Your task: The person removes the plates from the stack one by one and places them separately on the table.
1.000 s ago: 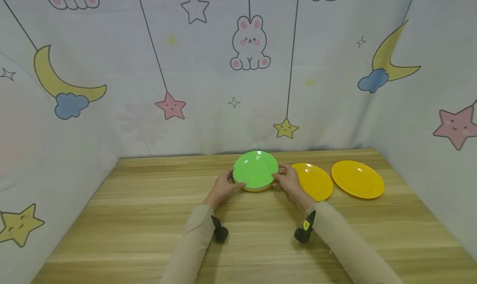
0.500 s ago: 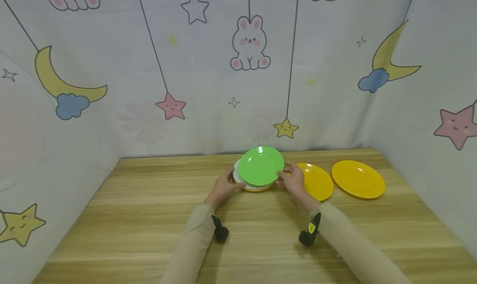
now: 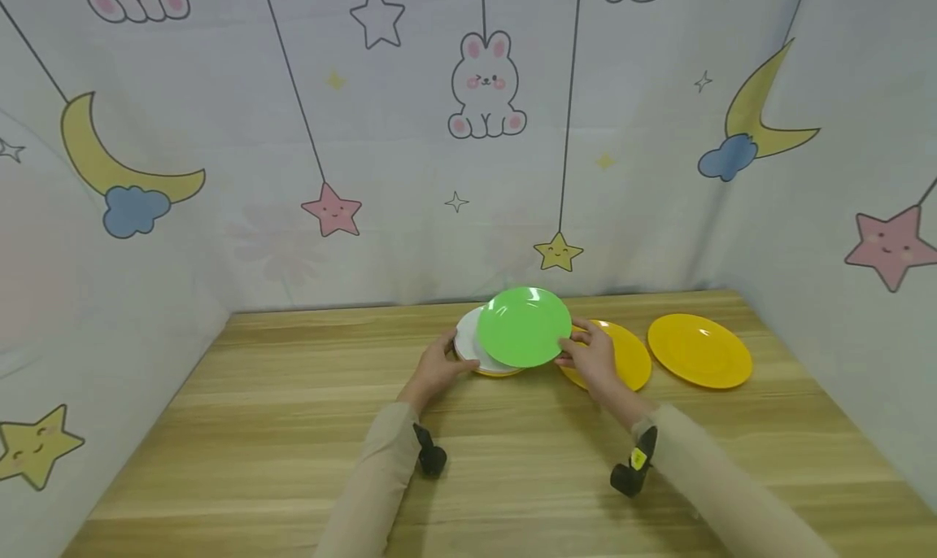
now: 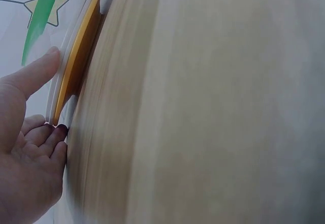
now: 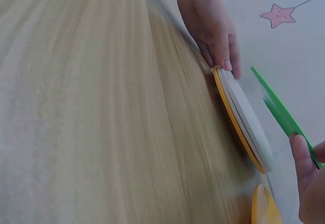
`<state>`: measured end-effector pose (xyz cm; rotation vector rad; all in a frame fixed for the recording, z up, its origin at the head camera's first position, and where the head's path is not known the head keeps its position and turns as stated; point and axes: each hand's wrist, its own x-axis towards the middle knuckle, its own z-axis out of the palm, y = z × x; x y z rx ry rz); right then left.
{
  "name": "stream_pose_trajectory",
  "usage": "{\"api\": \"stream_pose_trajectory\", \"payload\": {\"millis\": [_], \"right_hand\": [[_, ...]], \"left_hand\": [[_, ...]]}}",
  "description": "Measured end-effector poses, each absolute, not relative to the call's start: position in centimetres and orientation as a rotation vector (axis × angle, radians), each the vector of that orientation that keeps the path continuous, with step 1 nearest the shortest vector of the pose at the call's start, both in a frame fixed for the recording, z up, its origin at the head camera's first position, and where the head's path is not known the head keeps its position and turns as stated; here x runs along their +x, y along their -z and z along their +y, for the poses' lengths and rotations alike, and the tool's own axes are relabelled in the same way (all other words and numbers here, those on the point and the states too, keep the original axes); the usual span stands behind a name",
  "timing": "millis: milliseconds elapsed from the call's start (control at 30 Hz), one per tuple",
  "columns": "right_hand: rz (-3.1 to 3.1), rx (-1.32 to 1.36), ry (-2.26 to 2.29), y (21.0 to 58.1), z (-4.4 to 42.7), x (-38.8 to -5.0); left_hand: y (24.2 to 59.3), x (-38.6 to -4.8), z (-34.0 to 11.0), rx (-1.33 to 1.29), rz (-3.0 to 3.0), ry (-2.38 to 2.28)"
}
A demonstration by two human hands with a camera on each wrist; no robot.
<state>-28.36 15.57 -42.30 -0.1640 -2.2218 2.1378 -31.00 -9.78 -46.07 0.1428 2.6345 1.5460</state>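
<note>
The right hand (image 3: 594,359) pinches the right edge of a green plate (image 3: 524,327), thumb on top; in the right wrist view the green plate (image 5: 280,109) is raised clear of the stack. Below and to its left, white plates (image 3: 468,342) lie on an orange-yellow plate (image 5: 234,120). The left hand (image 3: 437,369) holds the stack's left edge, its thumb over the rim and its fingers at the side, as the left wrist view shows beside the orange-yellow plate (image 4: 76,56).
Two yellow plates lie on the wooden table (image 3: 307,428) to the right: a nearer one (image 3: 631,359), partly behind the right hand, and a farther one (image 3: 699,350). A patterned cloth (image 3: 395,249) hangs behind and at both sides.
The right hand has lifted the green plate off the stack and moved it to the right, uncovering the white plate beneath. The left hand has stayed at the stack.
</note>
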Motion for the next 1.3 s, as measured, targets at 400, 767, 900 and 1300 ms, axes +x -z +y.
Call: {"api": "stream_pose_trajectory", "payload": {"millis": [400, 767, 900, 1300], "right_hand": [[-2.261, -0.19, -2.15, 42.2, 17.0, -26.5], [-2.247, -0.199, -2.194, 42.1, 18.5, -24.6], [-2.265, -0.201, -2.189, 42.0, 19.1, -24.0], [-2.295, -0.061, -2.212, 42.3, 21.9, -22.8]], "left_hand": [[46.1, -31.0, -9.7, 0.172, 2.612, -1.579], [45.9, -31.0, -9.6, 0.137, 2.633, -1.545], [46.0, -31.0, -9.6, 0.135, 2.634, -1.544], [46.0, -31.0, -9.8, 0.14, 2.643, -1.547]]}}
